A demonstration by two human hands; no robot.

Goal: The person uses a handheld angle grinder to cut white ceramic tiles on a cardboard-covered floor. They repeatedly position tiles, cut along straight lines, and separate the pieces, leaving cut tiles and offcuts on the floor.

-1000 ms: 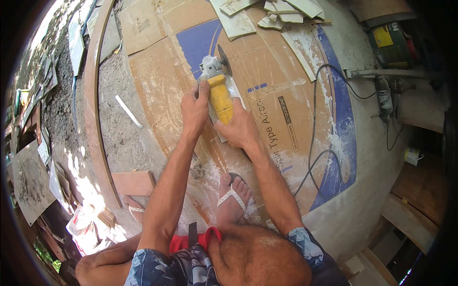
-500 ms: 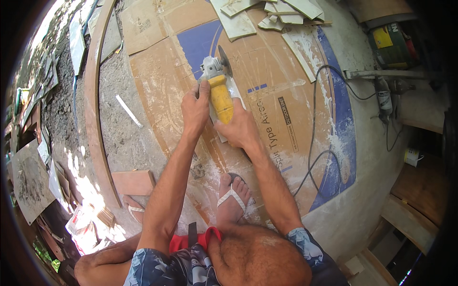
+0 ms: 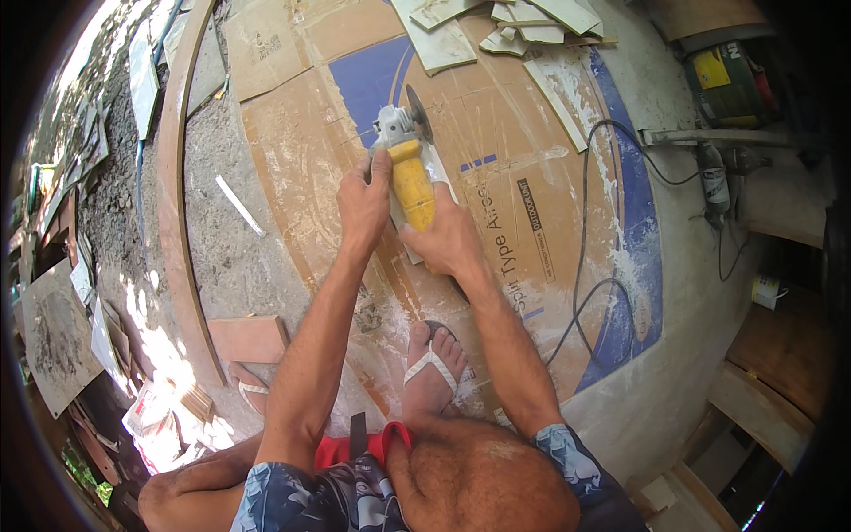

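A yellow angle grinder point(image 3: 411, 182) with a grey gear head and a thin dark disc point(image 3: 417, 111) is held out in front of me. My left hand point(image 3: 365, 197) is closed on its left side just behind the grey head, thumb on top. My right hand point(image 3: 446, 238) wraps the rear of the yellow body. Beneath the tool lies a pale strip point(image 3: 436, 168), probably tile, mostly hidden by the grinder and my hands. The disc stands on edge beside the strip; whether it touches is not clear.
Dusty flattened cardboard point(image 3: 292, 168) covers the floor under the work. Broken tile pieces point(image 3: 443, 44) are piled at the far side. A dark cable point(image 3: 582, 239) loops on the right. On the left run a long wooden board point(image 3: 175, 204) and a thin white strip point(image 3: 239, 206). My sandalled foot point(image 3: 433, 368) stands close by.
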